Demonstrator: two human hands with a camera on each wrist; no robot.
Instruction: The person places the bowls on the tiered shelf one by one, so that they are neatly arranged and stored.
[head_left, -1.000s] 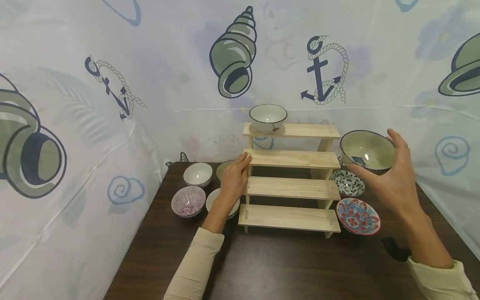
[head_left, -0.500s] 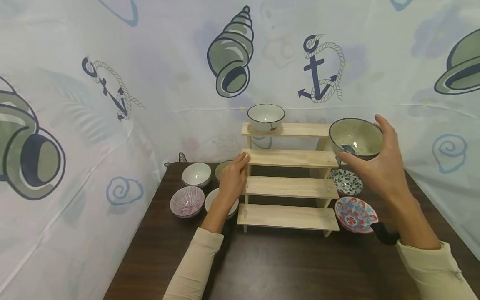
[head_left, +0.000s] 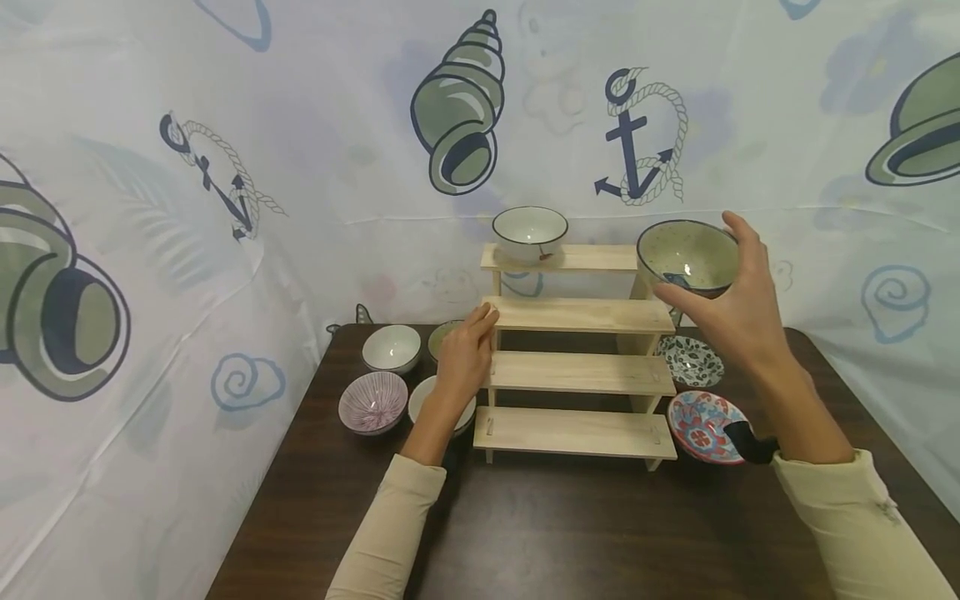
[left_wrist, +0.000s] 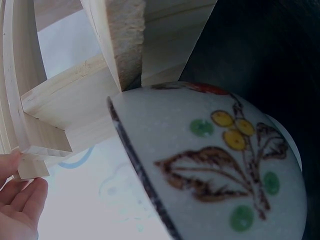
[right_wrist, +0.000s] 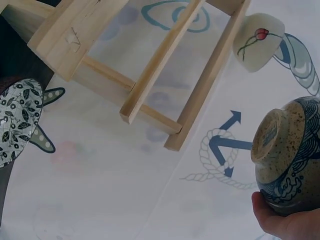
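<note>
I hold the green bowl point(head_left: 697, 248) in the right hand point(head_left: 738, 300), thumb low on its near side and fingers spread wide around it, rim upward. It is off the counter point(head_left: 555, 533); the right wrist view shows it apart from the rack point(head_left: 577, 314), whose top tier ends left of these fingers. Left hand point(head_left: 463, 354): fingers pinching the left end of the second tier from the top. Above and to the right of those fingers, the white bowl point(head_left: 530, 227) stands on the top tier. Below the right fingers I note the leaf bowl point(head_left: 690, 361) and the red bowl point(head_left: 703, 427).

Finding: I judge the step in hand to be carrying the green bowl to the top tier's right part. The next move would call for shifting it left over bare wood, lowering it level until its foot seats, and bracing with the left fingers meanwhile.
</note>
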